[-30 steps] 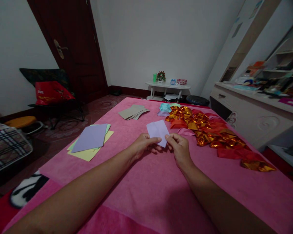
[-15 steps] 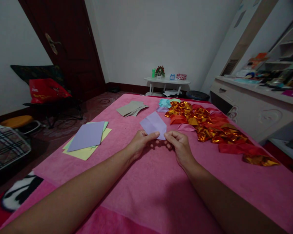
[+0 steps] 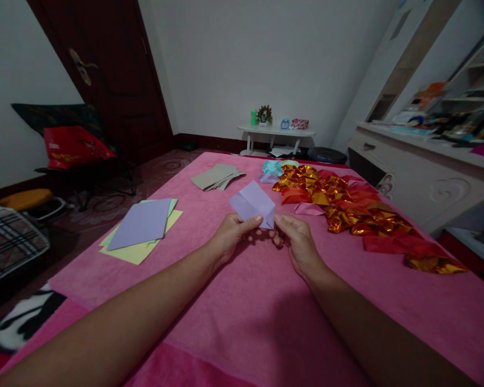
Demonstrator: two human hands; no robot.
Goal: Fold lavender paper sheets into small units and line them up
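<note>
A partly folded sheet of light purple paper [image 3: 253, 201] is held up over the middle of the pink cloth, with creases and a small turned flap near its lower right corner. My left hand [image 3: 234, 232] grips its lower left edge, thumb on top and fingers curled beneath. At the lower right corner, my right hand [image 3: 296, 236] is closed with thumb and fingers against the paper's edge; its fingertips are partly hidden. Left of my hands lies a stack of purple, green and yellow paper sheets [image 3: 139, 224].
Grey paper sheets [image 3: 218, 177] lie farther back on the pink cloth [image 3: 242, 312]. Folded gold foil pieces [image 3: 339, 201], with red and pink ones among them, spread across the right side. A light blue folded piece [image 3: 272, 167] sits at the far edge.
My right thumb has slid off the paper's lower right corner to its edge, and the fingers have shifted down. A small flap shows at that corner. My left hand keeps its grip.
</note>
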